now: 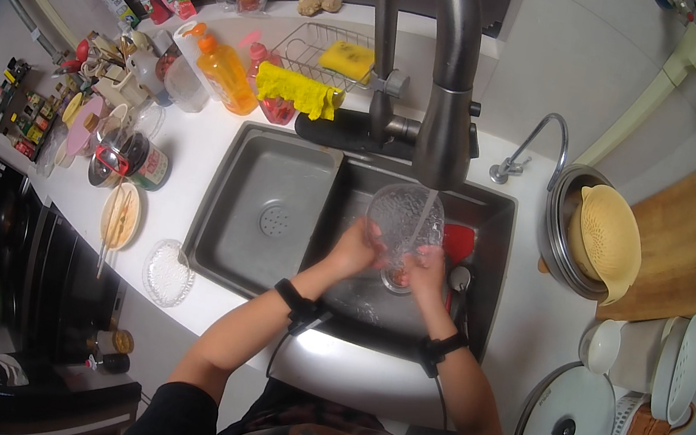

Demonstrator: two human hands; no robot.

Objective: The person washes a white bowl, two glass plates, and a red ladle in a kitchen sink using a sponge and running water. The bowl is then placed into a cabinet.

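Both hands hold a clear textured bowl (397, 210), tilted in the right basin (342, 304) of a grey double sink. My left hand (360, 246) grips its left edge, and my right hand (424, 271) has its near right side. Water (423, 219) runs onto the bowl from the metal faucet (444, 137) above. Below the hands, the drain (394, 281) is partly covered. To the right of my right hand lie a red utensil (457, 243) and a metal ladle-like piece (460, 279), partly hidden by the hand.
A clear textured dish (168, 273) and a bowl with chopsticks (121, 217) stand on the left counter. Soap bottles (226, 78) and a yellow cloth (298, 90) are behind the sink. At right are stacked bowls with a yellow colander (611, 240), a cutting board (674, 246) and a pan lid (565, 432).
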